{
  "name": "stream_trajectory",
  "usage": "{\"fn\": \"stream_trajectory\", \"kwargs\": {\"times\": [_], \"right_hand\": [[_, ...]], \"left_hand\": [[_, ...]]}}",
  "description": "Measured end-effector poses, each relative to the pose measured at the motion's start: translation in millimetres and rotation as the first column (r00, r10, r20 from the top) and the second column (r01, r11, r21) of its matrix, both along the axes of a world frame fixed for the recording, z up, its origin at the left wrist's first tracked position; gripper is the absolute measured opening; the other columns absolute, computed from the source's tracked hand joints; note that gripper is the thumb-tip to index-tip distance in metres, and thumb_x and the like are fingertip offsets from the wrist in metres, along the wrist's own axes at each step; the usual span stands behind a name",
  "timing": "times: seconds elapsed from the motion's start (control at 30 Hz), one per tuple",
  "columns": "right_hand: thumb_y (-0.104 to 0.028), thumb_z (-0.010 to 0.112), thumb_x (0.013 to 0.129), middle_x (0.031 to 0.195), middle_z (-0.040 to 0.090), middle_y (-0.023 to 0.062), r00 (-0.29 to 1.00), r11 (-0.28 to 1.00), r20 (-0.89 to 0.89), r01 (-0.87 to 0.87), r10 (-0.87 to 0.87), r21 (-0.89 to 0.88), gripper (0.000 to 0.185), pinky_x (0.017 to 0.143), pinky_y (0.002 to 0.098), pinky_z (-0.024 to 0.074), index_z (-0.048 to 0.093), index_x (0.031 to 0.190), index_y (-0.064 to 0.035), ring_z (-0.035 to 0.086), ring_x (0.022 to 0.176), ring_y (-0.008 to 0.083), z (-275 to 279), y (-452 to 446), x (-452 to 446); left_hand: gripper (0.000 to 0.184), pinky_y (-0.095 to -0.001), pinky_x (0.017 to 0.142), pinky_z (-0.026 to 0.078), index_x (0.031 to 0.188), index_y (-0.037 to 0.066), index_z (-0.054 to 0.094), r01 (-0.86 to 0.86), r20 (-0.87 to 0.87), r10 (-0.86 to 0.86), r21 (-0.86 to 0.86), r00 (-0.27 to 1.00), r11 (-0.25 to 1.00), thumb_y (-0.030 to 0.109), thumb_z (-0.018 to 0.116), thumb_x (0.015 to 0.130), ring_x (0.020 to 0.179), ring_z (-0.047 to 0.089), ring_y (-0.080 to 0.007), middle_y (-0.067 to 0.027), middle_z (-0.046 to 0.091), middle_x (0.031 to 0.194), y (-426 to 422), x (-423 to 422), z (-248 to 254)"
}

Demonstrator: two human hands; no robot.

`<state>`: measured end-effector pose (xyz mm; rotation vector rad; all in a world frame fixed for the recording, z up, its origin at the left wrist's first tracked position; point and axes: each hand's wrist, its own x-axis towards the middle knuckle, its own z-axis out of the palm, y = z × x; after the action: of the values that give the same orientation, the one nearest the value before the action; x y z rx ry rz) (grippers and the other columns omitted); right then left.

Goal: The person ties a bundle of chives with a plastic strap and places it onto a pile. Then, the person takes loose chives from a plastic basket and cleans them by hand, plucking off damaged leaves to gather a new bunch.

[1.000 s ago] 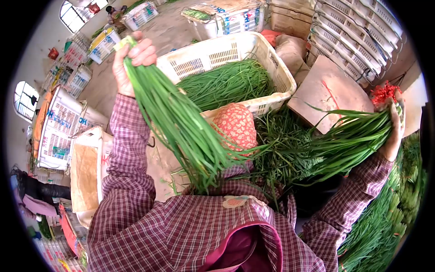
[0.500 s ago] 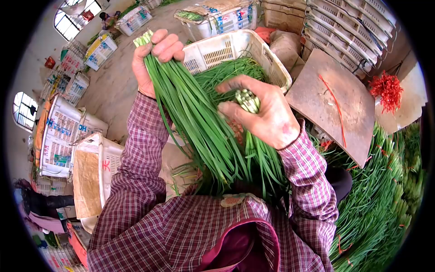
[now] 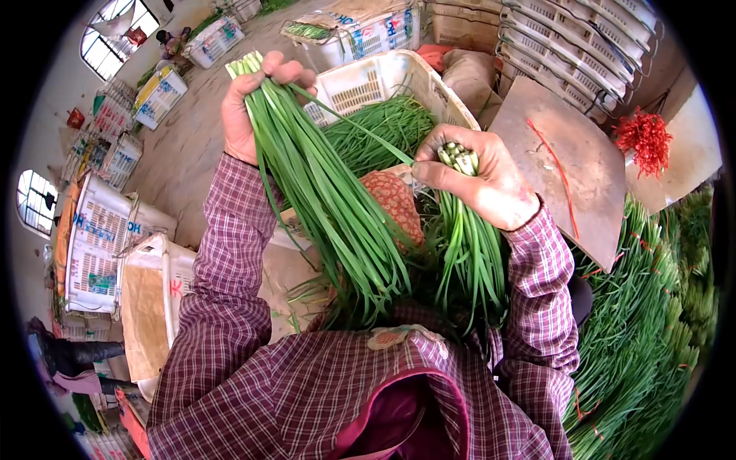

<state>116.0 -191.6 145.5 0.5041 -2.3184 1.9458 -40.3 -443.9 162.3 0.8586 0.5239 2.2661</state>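
Note:
My left hand (image 3: 257, 103) is closed round the pale stem ends of a large bunch of long green stalks (image 3: 326, 195), whose leaves hang down toward my lap. To its right, my right hand (image 3: 484, 172) grips a smaller bunch (image 3: 469, 249) with its cut white ends facing up. Thumb and finger of my right hand also pinch one long leaf (image 3: 360, 129), which stretches across from the left bunch. Behind both bunches stands a white crate (image 3: 441, 96) with more green stalks (image 3: 383, 126) inside.
A board (image 3: 563, 161) with a red tie on it lies at the right, near a cluster of red ties (image 3: 642, 142). Tied green bundles (image 3: 629, 337) cover the floor at lower right. Stacked crates (image 3: 571, 54) stand behind. At far left is part of a person (image 3: 73, 353).
My right hand has come in from the far right with its bunch, then shifted slightly right, drawing one leaf out taut. The left bunch is now held more centrally.

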Motion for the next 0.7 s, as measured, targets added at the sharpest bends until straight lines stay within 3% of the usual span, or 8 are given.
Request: {"fn": "stream_trajectory", "kwargs": {"times": [0.1, 0.27, 0.33, 0.4, 0.53, 0.6, 0.67, 0.7], "right_hand": [[-0.009, 0.067, 0.083, 0.079, 0.064, 0.0010, 0.994, 0.991, 0.069, -0.071, 0.079, -0.109, 0.010, 0.068, 0.0224, 0.0465, 0.064, 0.088, -0.0012, 0.057, 0.073, 0.0062, 1.8, 15.9, 6.6], [-0.014, 0.067, 0.085, 0.081, 0.064, 0.0003, 0.970, 0.958, 0.190, -0.098, 0.152, -0.270, 0.013, 0.064, 0.0212, 0.0509, 0.064, 0.093, -0.0037, 0.060, 0.073, 0.0060, 14.8, 43.4, 22.8], [-0.016, 0.068, 0.084, 0.075, 0.062, -0.0003, 0.963, 0.943, 0.174, -0.147, 0.206, -0.298, 0.015, 0.057, 0.0214, 0.0507, 0.063, 0.092, -0.0039, 0.060, 0.064, 0.0072, 14.0, 52.3, 26.0], [-0.018, 0.067, 0.084, 0.071, 0.061, 0.0021, 0.963, 0.914, 0.119, -0.186, 0.242, -0.361, 0.017, 0.053, 0.0214, 0.0510, 0.061, 0.091, -0.0031, 0.060, 0.057, 0.0095, 14.1, 57.1, 33.6], [-0.022, 0.065, 0.082, 0.065, 0.060, 0.0037, 0.972, 0.921, 0.001, -0.222, 0.235, -0.320, 0.022, 0.048, 0.0232, 0.0510, 0.057, 0.087, -0.0026, 0.059, 0.053, 0.0108, 3.7, 88.5, 51.6], [-0.023, 0.066, 0.084, 0.066, 0.060, 0.0015, 0.989, 0.943, 0.043, -0.122, 0.142, -0.309, 0.027, 0.051, 0.0249, 0.0509, 0.060, 0.096, 0.0000, 0.058, 0.053, 0.0102, 2.3, 90.6, 58.6], [-0.024, 0.067, 0.085, 0.069, 0.061, -0.0005, 0.944, 0.942, -0.078, 0.328, -0.322, 0.077, 0.038, 0.054, 0.0254, 0.0499, 0.060, 0.111, 0.0018, 0.058, 0.055, 0.0099, 3.6, 88.1, 57.6], [-0.025, 0.067, 0.086, 0.076, 0.062, 0.0001, 0.968, 0.975, -0.121, 0.216, -0.222, -0.058, 0.042, 0.055, 0.0241, 0.0497, 0.057, 0.117, 0.0017, 0.057, 0.057, 0.0095, 4.0, 103.0, 55.5]], "left_hand": [[0.017, -0.0341, 0.064, 0.061, 0.090, 0.008, 0.046, -0.189, -0.066, 0.178, -0.276, 0.982, 0.942, 0.010, 0.060, 0.079, 0.073, 0.056, -0.0195, -0.0140, 0.058, 0.099, 2.2, 6.3, 1.4], [0.017, -0.0281, 0.053, 0.050, 0.092, 0.009, 0.049, -0.154, -0.146, 0.102, -0.415, 0.984, 0.897, 0.012, 0.060, 0.079, 0.057, 0.052, -0.0153, -0.0164, 0.058, 0.100, 7.4, 11.4, -0.2], [0.020, -0.0247, 0.047, 0.040, 0.097, 0.010, 0.053, -0.194, -0.241, 0.095, -0.431, 0.966, 0.881, 0.013, 0.059, 0.078, 0.050, 0.048, -0.0107, -0.0165, 0.060, 0.098, 9.2, 11.9, -3.8], [0.032, -0.0249, 0.046, 0.042, 0.108, 0.007, 0.054, -0.191, -0.212, 0.107, -0.433, 0.971, 0.881, 0.012, 0.061, 0.077, 0.048, 0.047, -0.0094, -0.0163, 0.062, 0.096, 4.1, 11.4, -6.3], [0.044, -0.0244, 0.040, 0.044, 0.116, -0.001, 0.051, -0.260, -0.121, 0.235, -0.274, 0.964, 0.926, 0.006, 0.062, 0.075, 0.046, 0.046, -0.0101, -0.0104, 0.063, 0.080, -21.1, -17.8, -14.3], [0.035, -0.0214, 0.044, 0.037, 0.114, -0.001, 0.047, -0.163, 0.056, 0.166, -0.057, 0.984, 0.985, 0.003, 0.060, 0.081, 0.049, 0.043, -0.0072, 0.0008, 0.041, 0.068, -32.1, -25.0, -11.7], [0.033, -0.0216, 0.045, 0.035, 0.113, -0.001, 0.047, -0.075, 0.033, 0.074, 0.039, 0.997, 0.996, 0.003, 0.060, 0.084, 0.050, 0.039, -0.0065, 0.0014, 0.041, 0.069, -42.1, -32.2, 0.0], [0.034, -0.0211, 0.046, 0.033, 0.115, -0.002, 0.046, -0.052, -0.020, 0.053, 0.046, 0.998, 0.998, 0.003, 0.059, 0.084, 0.051, 0.039, -0.0064, 0.0017, 0.039, 0.069, -42.8, -28.6, 11.0]]}}
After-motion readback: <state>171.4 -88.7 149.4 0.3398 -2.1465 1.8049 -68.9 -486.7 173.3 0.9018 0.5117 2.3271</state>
